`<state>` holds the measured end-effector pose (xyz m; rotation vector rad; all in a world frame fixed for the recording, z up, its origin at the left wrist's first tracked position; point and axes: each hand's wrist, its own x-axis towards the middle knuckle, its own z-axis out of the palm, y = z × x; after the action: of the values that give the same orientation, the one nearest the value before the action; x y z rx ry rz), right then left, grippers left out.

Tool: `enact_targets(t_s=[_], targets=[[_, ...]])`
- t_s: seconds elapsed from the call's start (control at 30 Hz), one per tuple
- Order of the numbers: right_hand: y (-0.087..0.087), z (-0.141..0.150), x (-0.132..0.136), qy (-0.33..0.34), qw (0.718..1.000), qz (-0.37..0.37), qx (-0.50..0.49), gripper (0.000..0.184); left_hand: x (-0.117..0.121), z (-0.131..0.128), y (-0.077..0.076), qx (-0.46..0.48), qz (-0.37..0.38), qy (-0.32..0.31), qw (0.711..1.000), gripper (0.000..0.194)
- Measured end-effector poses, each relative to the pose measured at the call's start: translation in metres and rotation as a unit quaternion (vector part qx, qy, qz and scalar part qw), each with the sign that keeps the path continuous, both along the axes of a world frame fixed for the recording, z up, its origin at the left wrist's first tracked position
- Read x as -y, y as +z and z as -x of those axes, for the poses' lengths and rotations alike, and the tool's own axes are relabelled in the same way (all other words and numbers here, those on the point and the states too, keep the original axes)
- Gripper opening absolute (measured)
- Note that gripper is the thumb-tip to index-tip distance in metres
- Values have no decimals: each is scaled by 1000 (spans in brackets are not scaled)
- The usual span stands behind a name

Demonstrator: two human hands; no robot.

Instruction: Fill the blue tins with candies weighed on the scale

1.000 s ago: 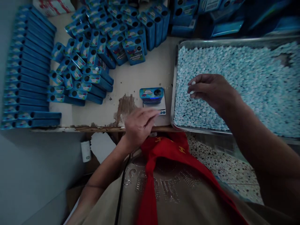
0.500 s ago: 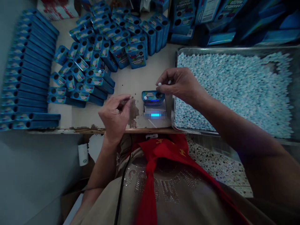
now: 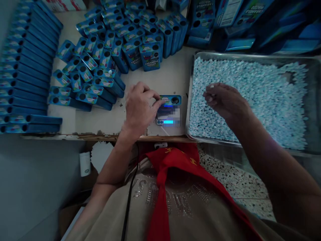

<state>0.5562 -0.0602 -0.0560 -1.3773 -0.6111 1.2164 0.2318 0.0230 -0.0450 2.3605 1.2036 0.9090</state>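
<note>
A small blue candy box (image 3: 171, 99) stands on a little scale (image 3: 168, 117) with a lit blue display near the table's front edge. My left hand (image 3: 139, 107) grips the left end of that box with its fingertips. My right hand (image 3: 225, 100) hovers over the left part of a metal tray (image 3: 191, 63) full of pale blue candies (image 3: 250, 97); its fingers are curled together, and I cannot make out whether they hold any candy.
Many blue candy boxes (image 3: 117, 43) stand and lie across the back and left of the table. Flat folded blue boxes (image 3: 25, 67) are stacked along the far left. More blue cartons (image 3: 225, 16) stand behind the tray. The worn table edge (image 3: 100, 136) runs in front.
My left hand has moved right and taken hold of the box on the scale. My right hand has gone from above the box back over the candy tray.
</note>
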Motion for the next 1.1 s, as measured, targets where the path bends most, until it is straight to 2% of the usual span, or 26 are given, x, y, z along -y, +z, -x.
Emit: enact_targets(t_s=[0.13, 0.27, 0.37, 0.43, 0.57, 0.63, 0.73, 0.9, 0.97, 1.1], targets=[[-2, -4, 17, 20, 999, 33, 3, 32, -4, -13, 1, -20, 16, -8, 1000, 24], [14, 6, 12, 78, 997, 21, 17, 36, -2, -33, 4, 0, -4, -41, 999, 19], [28, 18, 5, 126, 992, 6, 19, 35, -2, -34, 6, 12, -32, -38, 999, 15], [35, 25, 2, 150, 988, 2, 20, 35, -4, -20, 7, 23, -41, -13, 999, 16], [41, 32, -4, 169, 985, 3, 21, 39, -6, 32, 7, 61, -24, 60, 996, 16], [45, 36, -8, 177, 984, -1, 23, 39, -6, 57, 3, 77, -1, 84, 993, 16], [54, 42, -14, 204, 978, -8, 45, 36, -10, 84, -11, 89, 11, 106, 990, 20], [67, 52, -20, 231, 969, 0, 87, 27, -15, 97, -39, 111, -15, 121, 986, 52], [68, 55, -20, 230, 970, -5, 85, 26, -14, 97, -42, 98, -6, 120, 988, 50], [68, 59, -19, 228, 970, -2, 79, 27, -9, 97, -38, 82, -6, 122, 989, 44]])
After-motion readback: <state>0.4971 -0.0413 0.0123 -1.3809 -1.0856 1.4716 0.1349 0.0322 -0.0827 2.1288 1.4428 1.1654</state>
